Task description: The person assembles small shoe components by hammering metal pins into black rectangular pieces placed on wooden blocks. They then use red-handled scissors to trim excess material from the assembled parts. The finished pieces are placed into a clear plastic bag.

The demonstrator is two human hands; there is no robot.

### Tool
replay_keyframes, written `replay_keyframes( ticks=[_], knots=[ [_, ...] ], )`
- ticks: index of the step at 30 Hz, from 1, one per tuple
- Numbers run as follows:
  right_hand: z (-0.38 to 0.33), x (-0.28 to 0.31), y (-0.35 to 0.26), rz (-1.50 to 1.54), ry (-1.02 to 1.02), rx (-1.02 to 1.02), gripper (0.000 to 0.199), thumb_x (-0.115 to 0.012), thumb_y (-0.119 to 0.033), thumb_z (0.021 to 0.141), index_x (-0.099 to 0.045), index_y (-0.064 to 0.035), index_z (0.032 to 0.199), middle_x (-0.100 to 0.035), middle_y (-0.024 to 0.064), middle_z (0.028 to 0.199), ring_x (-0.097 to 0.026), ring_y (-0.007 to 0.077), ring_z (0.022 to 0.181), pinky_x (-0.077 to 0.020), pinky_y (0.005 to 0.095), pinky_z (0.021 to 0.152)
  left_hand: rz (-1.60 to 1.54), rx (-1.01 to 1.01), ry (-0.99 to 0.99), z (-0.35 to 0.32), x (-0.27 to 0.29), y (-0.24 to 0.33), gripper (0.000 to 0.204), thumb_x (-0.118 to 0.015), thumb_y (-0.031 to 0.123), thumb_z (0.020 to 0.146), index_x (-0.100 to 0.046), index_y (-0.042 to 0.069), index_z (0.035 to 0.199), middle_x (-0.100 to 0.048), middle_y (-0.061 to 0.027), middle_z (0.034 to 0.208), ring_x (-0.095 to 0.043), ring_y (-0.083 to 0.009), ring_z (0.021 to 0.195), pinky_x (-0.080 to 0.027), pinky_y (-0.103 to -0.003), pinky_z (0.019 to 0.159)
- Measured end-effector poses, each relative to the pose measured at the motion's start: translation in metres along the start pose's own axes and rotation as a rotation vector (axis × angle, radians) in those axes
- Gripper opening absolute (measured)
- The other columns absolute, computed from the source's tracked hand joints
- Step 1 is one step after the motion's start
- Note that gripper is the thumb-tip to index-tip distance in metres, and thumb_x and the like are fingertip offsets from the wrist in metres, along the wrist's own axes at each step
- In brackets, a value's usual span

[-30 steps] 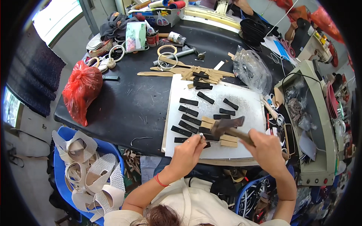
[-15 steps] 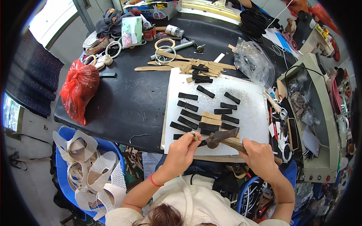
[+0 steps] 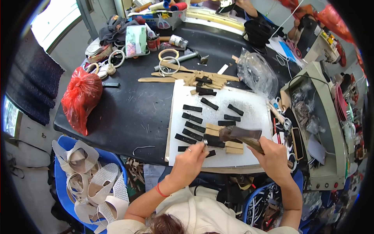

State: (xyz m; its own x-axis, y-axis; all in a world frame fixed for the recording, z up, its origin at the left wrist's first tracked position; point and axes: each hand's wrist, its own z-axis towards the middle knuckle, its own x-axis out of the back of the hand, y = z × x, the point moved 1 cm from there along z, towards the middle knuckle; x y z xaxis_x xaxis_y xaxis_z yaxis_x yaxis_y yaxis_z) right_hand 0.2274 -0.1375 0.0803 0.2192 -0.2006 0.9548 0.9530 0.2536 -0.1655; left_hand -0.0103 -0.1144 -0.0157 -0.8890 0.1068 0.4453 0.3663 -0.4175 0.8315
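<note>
In my right hand (image 3: pixel 275 159) is a hammer (image 3: pixel 242 133), its dark head hanging above the white board (image 3: pixel 255 117). My left hand (image 3: pixel 189 163) pinches a small metal punch-like tool (image 3: pixel 205 143) upright at the board's near side; its lower end is hidden by my fingers. Short black strips (image 3: pixel 193 126) lie in rows on the board around both hands, several with small marks near their ends. Tan strips (image 3: pixel 234 148) lie among them, partly below the hammer.
Tan straps (image 3: pixel 202 77) are heaped beyond the board, near rings (image 3: pixel 169 65) and a clear plastic bag (image 3: pixel 255 74). A red bag (image 3: pixel 80 99) sits at the left. A blue basket (image 3: pixel 62 187) holds white woven shoe uppers. Another person's arm (image 3: pixel 247 7) shows at the far side.
The hammer head has risen and moved slightly right, uncovering tan strips beneath it. My left hand keeps its pinch on the small tool. The whole view has shifted a little.
</note>
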Motion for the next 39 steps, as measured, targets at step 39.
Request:
replay_keyframes(
  ticks=[39],
  knots=[
    [0.047, 0.046, 0.019, 0.378, 0.353, -0.088, 0.015, -0.072, -0.009, 0.083, -0.059, -0.0037, 0.079, -0.057, 0.0057, 0.059, -0.050, 0.0147, 0.043, -0.0380, 0.0265, 0.041, 0.162, -0.114, -0.330, 0.084, -0.028, -0.017, 0.009, -0.055, 0.002, 0.091, -0.051, 0.000, 0.098, -0.065, -0.0153, 0.086, -0.065, -0.0364, 0.076, -0.052, -0.040, 0.061]
  ],
)
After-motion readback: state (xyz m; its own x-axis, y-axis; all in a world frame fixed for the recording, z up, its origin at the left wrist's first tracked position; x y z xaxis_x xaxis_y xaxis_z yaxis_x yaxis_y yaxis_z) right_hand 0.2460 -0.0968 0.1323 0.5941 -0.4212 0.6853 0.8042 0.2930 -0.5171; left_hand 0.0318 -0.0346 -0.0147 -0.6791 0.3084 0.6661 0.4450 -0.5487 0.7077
